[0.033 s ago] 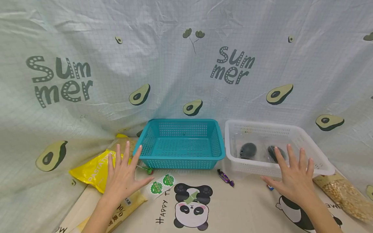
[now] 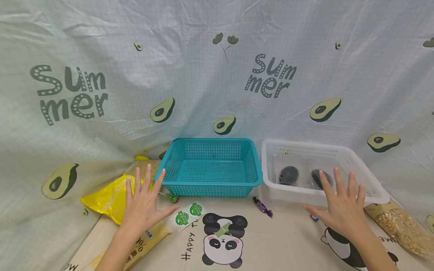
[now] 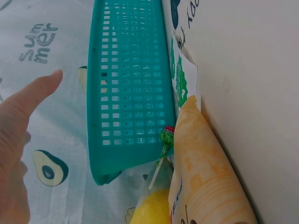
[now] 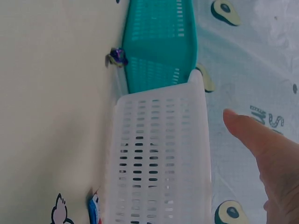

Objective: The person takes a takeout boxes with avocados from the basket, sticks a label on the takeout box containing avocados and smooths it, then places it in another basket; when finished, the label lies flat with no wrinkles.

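Observation:
With fingers spread, my left hand (image 2: pixel 142 203) is held up over the yellow pasta bag (image 2: pixel 110 197) and a tan printed bag (image 2: pixel 150 241), holding nothing. My right hand (image 2: pixel 342 207), also spread and holding nothing, overlaps the front rim of the white basket (image 2: pixel 369 195) in the head view. Inside that basket lie two dark round objects (image 2: pixel 289 175) in clear plastic packaging. To its left stands a teal basket (image 2: pixel 211 190) with nothing in it. Each wrist view shows a thumb (image 3: pixel 44 88) extended beside a basket wall.
A purple wrapped candy (image 2: pixel 262 206) lies in front of the gap between baskets. A lollipop (image 2: pixel 174 198) and a sheet of green stickers (image 2: pixel 188 213) are near the teal basket. A bag of kernels (image 2: pixel 400 226) sits at right, and a small blue packet (image 2: pixel 314 218) under the right hand.

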### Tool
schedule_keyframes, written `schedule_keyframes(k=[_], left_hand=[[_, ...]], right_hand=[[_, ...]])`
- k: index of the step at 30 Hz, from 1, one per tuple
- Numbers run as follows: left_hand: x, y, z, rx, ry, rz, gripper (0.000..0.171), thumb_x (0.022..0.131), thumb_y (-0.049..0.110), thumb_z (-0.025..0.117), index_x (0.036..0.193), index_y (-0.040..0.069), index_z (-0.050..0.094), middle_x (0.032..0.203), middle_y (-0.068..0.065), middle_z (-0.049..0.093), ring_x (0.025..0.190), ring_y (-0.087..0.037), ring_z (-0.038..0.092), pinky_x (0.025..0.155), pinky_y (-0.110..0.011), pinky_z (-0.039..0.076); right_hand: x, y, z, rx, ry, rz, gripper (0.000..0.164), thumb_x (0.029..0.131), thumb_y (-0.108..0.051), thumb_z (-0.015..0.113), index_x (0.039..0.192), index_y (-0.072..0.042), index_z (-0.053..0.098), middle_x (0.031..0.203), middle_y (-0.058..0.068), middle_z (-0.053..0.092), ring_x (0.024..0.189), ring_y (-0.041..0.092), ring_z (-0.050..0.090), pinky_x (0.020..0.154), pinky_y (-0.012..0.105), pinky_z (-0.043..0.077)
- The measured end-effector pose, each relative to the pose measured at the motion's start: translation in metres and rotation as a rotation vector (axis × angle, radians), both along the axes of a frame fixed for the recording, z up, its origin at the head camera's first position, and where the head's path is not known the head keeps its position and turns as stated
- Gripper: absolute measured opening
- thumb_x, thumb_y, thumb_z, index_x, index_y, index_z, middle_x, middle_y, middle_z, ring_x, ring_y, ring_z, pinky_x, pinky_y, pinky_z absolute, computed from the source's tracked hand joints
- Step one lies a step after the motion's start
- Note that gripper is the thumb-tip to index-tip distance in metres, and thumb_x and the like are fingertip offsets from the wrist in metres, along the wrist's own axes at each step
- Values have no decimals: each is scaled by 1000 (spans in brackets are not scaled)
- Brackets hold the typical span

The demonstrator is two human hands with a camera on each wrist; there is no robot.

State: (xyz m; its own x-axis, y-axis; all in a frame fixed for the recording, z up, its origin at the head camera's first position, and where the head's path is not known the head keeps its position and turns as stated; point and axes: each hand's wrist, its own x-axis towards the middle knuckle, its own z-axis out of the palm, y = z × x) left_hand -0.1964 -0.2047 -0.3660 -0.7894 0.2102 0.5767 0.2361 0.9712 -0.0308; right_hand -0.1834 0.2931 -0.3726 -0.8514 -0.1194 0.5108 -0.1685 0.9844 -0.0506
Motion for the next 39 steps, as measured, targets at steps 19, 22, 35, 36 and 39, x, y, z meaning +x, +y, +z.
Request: schedule_keyframes(k=[19, 22, 35, 36, 39], left_hand=[[-4, 12, -1, 20, -84, -42, 102, 61, 71, 58, 142, 23, 20, 148, -14, -3, 133, -33, -13, 103, -59, -1], [-10, 23, 1, 34, -77, -93, 99, 62, 68, 61, 141, 22, 23, 148, -18, 3, 134, -35, -7, 103, -58, 9], [-59, 123, 34, 255, -313, -371, 63, 83, 46, 54, 137, 18, 35, 145, -8, 23, 131, -28, 25, 98, -50, 32], [-63, 134, 37, 287, -353, -409, 60, 85, 43, 53, 136, 18, 36, 145, -8, 23, 131, -27, 26, 98, -49, 33], [-75, 165, 44, 332, -448, -511, 54, 88, 38, 51, 135, 16, 37, 144, -7, 25, 131, -26, 26, 100, -46, 31]], right_hand=[[-6, -7, -6, 29, -19, 14, 100, 66, -67, 59, 143, -25, 12, 146, 21, 5, 129, 44, -16, 94, 67, -10], [-8, -6, -6, 22, -12, 24, 99, 66, -64, 61, 143, -25, 14, 145, 22, 6, 129, 46, -12, 94, 68, -6], [-41, 1, 4, -238, -17, 236, 62, 84, -28, 58, 131, 6, 34, 129, 38, 28, 113, 56, 26, 89, 65, 22], [-46, 2, 6, -264, -40, 243, 60, 85, -25, 58, 130, 8, 34, 127, 38, 30, 112, 55, 28, 89, 64, 23], [-60, 7, 9, -328, -126, 237, 57, 86, -21, 55, 129, 11, 34, 125, 37, 34, 113, 52, 31, 89, 63, 26]])
